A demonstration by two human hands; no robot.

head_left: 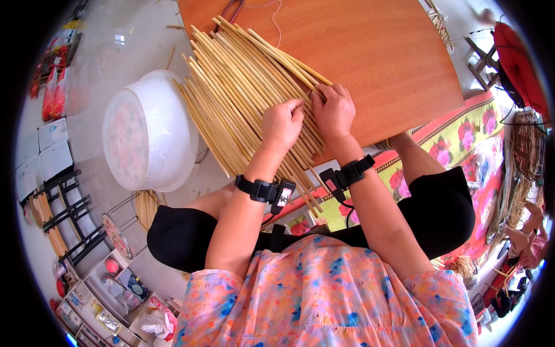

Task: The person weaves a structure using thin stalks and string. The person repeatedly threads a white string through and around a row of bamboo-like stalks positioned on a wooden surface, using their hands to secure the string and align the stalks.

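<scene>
A row of thin, pale-yellow sticks (231,75) lies side by side on an orange-brown wooden table (370,63), many ends jutting past its left and near edges. Over the right part of the row, my left hand (282,125) is closed, thumb and forefinger pinched together. Close beside it, my right hand (335,111) is also closed, its fingertips bent down at the row's right edge. A fine string (308,94) shows between the fingertips of both hands; its ends are hidden by the fingers. Two sticks slant across the row's upper right, ending by my right hand.
A loose pink string (280,26) and a dark-handled tool (232,10) lie at the table's far edge. Left of the table stands a translucent white plastic tub (167,133). A wire-legged stool (117,234) is lower left. Flowered cloth (462,136) spreads to the right.
</scene>
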